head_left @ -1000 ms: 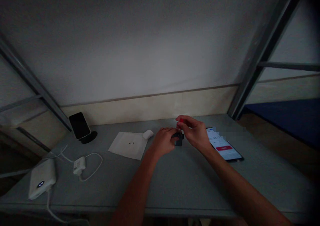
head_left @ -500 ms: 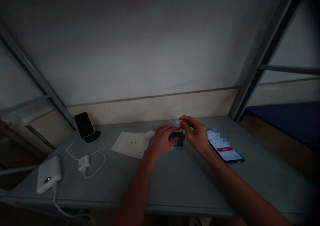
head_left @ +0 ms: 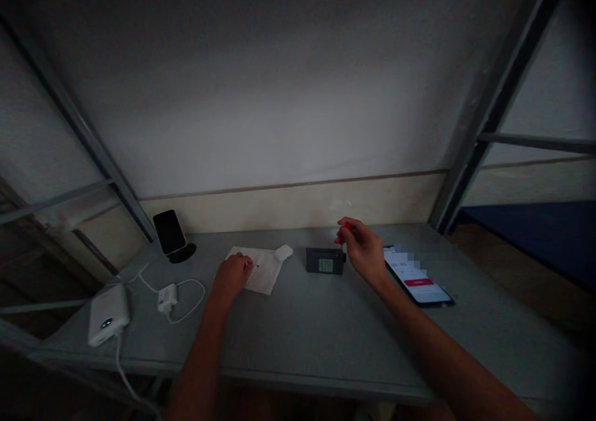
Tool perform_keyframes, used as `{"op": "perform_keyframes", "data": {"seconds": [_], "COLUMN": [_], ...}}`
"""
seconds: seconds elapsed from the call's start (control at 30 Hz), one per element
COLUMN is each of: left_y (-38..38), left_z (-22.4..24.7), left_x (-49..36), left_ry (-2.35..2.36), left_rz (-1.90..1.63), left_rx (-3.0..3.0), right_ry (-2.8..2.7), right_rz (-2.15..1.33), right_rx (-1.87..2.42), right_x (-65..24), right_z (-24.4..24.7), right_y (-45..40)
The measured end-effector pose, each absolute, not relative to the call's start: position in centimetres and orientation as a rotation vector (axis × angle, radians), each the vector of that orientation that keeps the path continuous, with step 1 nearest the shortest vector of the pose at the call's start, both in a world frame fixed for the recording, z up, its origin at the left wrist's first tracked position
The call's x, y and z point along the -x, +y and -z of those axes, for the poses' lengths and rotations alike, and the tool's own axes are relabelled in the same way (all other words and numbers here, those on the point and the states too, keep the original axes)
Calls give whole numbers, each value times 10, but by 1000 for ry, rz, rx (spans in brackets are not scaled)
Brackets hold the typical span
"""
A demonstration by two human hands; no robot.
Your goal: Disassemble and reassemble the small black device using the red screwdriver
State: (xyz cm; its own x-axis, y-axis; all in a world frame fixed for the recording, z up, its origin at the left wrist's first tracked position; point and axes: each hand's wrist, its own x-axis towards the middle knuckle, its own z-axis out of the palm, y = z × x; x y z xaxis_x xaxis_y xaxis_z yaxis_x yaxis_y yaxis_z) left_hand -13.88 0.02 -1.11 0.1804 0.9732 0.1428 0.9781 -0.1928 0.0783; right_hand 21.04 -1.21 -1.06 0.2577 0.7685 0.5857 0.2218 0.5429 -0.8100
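Left hand now off crosswise box

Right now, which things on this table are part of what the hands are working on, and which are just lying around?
In use:
left hand on the white paper
right hand holding a red-handled tool
small dark box beside the tool

Lying about:
lit phone
dark phone on a stand
white power bank
white charger with cable
small white piece

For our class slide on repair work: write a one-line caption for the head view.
Left hand on white paper, right hand holding a red-handled tool at a small dark box.
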Motion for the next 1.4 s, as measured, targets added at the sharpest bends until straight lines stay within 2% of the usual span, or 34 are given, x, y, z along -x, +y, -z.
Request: {"op": "perform_keyframes", "data": {"seconds": [0.37, 0.6, 0.87, 1.0, 1.13, 1.4], "left_y": [5, 2, 13, 22, 27, 29], "left_z": [18, 7, -14, -11, 2, 24], "left_x": [133, 102, 24, -8, -15, 11], "left_ry": [-1965, -1942, -1622, -1486, -1477, -1562], "left_rz": [169, 300, 849, 1251, 1566, 1643], "left_rx": [2341, 2320, 2717, 2949, 2912, 2820], "right_ry": [-1277, -1258, -1277, -1279, -1430, -1966], "right_rz": [-494, -553, -558, -517, -439, -521], "right_rx": [952, 967, 956, 914, 968, 1151], "right_x": [-212, -214, -216, -223, -235, -240], "right_z": [12, 9, 8, 4, 0, 12], "right_y": [-10, -10, -8, -9, -10, -7]}}
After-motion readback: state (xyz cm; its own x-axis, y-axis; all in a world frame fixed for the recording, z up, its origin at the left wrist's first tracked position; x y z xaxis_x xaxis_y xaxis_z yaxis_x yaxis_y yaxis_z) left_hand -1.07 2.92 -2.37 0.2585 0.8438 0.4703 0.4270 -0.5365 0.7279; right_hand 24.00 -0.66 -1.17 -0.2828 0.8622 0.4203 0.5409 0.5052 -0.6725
